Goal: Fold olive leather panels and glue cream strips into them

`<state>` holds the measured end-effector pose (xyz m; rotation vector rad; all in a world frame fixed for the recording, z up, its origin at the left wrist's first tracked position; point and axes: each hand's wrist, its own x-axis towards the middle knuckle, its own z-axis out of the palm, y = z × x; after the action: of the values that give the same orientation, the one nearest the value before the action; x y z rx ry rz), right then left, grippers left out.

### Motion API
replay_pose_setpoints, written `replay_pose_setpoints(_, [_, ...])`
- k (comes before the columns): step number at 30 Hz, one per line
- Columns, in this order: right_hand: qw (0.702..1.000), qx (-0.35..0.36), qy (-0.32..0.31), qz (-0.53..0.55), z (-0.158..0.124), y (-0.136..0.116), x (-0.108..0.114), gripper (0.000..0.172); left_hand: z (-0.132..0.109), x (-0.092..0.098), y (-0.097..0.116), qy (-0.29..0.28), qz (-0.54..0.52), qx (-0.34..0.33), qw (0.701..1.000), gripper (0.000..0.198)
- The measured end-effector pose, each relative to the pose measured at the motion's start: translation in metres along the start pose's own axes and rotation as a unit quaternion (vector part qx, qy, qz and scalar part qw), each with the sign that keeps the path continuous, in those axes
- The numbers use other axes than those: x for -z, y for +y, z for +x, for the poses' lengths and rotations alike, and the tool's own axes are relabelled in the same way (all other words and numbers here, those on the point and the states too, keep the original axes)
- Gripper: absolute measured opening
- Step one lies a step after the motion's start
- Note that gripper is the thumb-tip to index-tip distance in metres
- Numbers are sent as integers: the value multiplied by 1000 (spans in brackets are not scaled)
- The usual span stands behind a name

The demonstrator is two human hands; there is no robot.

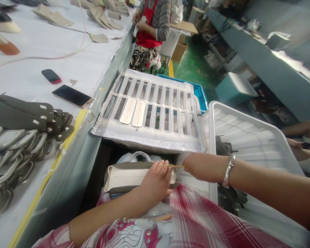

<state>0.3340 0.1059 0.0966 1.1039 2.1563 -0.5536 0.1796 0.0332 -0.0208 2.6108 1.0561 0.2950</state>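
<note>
In my lap lies a grey handbag (130, 176) with a cream-coloured panel uppermost and a loop handle (139, 155) at its far side. My left hand (156, 179) grips its right end, fingers together over the top and thumb lower down. A thin yellowish stick (177, 166) spans the gap between the two hands. My right hand (192, 164), closed and turned away, holds the stick's right end; its fingers are mostly hidden. Whatever the stick's left end touches is covered by my left hand.
A white slotted rack (150, 136) carries two cream strips (138, 113) ahead. The white bin (248, 127) on the right contains dark grey pieces. Along the left table (74, 72) lie a phone (72, 96) and stacked grey parts (20, 151). A person in a red apron (148, 29) works beyond.
</note>
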Motion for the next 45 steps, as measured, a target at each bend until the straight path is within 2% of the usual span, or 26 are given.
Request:
replay_pose_setpoints(5, [986, -62, 74, 134, -23, -8, -34, 20, -3, 4, 0, -9, 1, 10, 1000, 80])
replay_pose_setpoints(8, [943, -117, 73, 303, -41, -8, -60, 24, -7, 3, -1, -4, 10, -1, 1000, 80])
replay_pose_setpoints(9, [915, -127, 95, 372, -44, -8, -68, 24, -8, 3, -2, -3, 14, -7, 1000, 80])
replay_pose_setpoints(11, [840, -114, 195, 494, -43, -9, -78, 24, -10, 2, -2, 2, 21, -14, 1000, 80])
replay_pose_setpoints(13, [740, -63, 308, 595, -32, -14, -80, 29, -11, 1, -3, 10, 26, -17, 999, 80])
replay_pose_setpoints(14, [680, -33, 345, 646, -22, -18, -79, 32, -11, 1, -2, 13, 27, -17, 999, 81])
replay_pose_setpoints(16, [566, 15, 387, 728, 0, -25, -75, 31, -12, 0, -2, 17, 29, -22, 999, 81])
replay_pose_setpoints(17, [523, 28, 398, 753, 11, -27, -72, 29, -13, -1, -2, 17, 29, -25, 999, 81])
replay_pose_setpoints(18, [492, 38, 406, 769, 22, -28, -71, 28, -13, -2, -3, 16, 30, -27, 999, 81])
replay_pose_setpoints(19, [475, 45, 410, 778, 32, -28, -70, 28, -13, -2, -3, 15, 30, -27, 999, 80])
replay_pose_setpoints(23, [478, 57, 382, 789, 55, -22, -77, 32, -12, 0, -1, 13, 35, -17, 999, 75])
replay_pose_setpoints(30, [501, 50, 309, 807, 61, -21, -87, 35, -6, 2, 2, -4, 40, -13, 999, 71])
replay_pose_setpoints(34, [515, 44, 235, 824, 71, -10, -85, 36, -3, 5, 6, -2, 36, -9, 999, 73])
replay_pose_setpoints(38, [521, 66, 163, 835, 74, 4, -81, 36, -2, 6, 8, -5, 27, -1, 1000, 75])
replay_pose_setpoints(43, [513, 96, 211, 826, 71, 6, -78, 36, -3, 2, 6, 6, 30, 4, 1000, 76])
replay_pose_setpoints(45, [520, 99, 232, 816, 71, 1, -77, 37, -3, 2, 5, 7, 29, 6, 1000, 74])
